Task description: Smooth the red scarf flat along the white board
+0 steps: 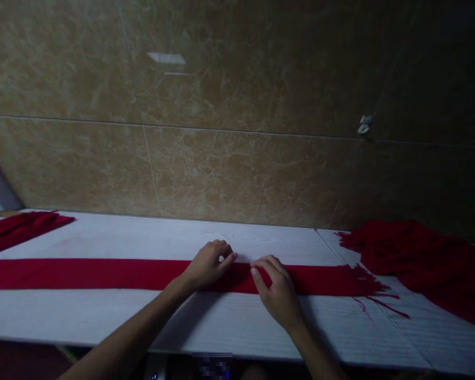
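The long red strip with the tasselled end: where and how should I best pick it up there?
I'd pinch the near edge of the red strip, just left of its fringe, coming low from your side. The cloth lies flat there with a straight edge along bare white tabletop, while the fringe splays into loose strands that would likely slip.

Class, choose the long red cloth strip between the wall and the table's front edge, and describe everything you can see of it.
The long red cloth strip lies flat and fairly straight across the pale, wood-patterned table, running out of view on the left. It looks like soft woven or knitted fabric, plain red, with neat long edges. Its right end breaks into a tousled fringe, some strands straggling onto the tabletop. The left hand and right hand are over its middle; whether their fingers grip it is unclear.
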A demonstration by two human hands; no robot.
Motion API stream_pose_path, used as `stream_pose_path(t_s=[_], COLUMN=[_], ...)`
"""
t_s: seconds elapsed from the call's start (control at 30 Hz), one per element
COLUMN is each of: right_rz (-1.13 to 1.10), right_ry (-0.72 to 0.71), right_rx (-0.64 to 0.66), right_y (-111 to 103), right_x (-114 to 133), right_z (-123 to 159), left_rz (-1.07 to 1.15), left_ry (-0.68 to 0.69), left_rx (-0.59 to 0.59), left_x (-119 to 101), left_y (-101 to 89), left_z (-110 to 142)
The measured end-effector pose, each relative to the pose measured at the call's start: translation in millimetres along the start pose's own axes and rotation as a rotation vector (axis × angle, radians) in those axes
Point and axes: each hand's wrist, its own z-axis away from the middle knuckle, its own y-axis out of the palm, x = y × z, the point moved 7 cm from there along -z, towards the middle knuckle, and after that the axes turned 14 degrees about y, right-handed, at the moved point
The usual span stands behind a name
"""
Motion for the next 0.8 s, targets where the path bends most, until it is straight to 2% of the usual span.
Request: stream_pose_path(t_s=[0.07, 0.2, 0.3, 0.4, 0.6, 0.8], right_rz=[-0.040, -0.113, -0.126, -0.097, -0.196, -0.269], right_ry=[-0.010, 0.030, 0.098, 0.124, 0.098, 0.134], right_rx=[-0.034, -0.060, -0.075, -0.075, 0.106, 0.213], right_y=[-9, -10, 2, 16, 36, 45], right_x=[4, -7, -21, -27, -28, -41], right_z=[-15, -57, -88, -105, -97, -85], left_rz=[0.064, 0.173, 0.244, 0.332, 0.394, 0.259], left_ry=[0.007, 0.008, -0.029, -0.048, 0.076, 0.069], left_rx=[0.034, -0.006, -0.050, -0.119, -0.131, -0.177], left_x=[2, 13, 20, 24, 15, 11], left_y=[11.6, 28.3, 34.7, 32.3, 25.6, 19.2], left_z=[-25, -58, -64, -60, -53, -47])
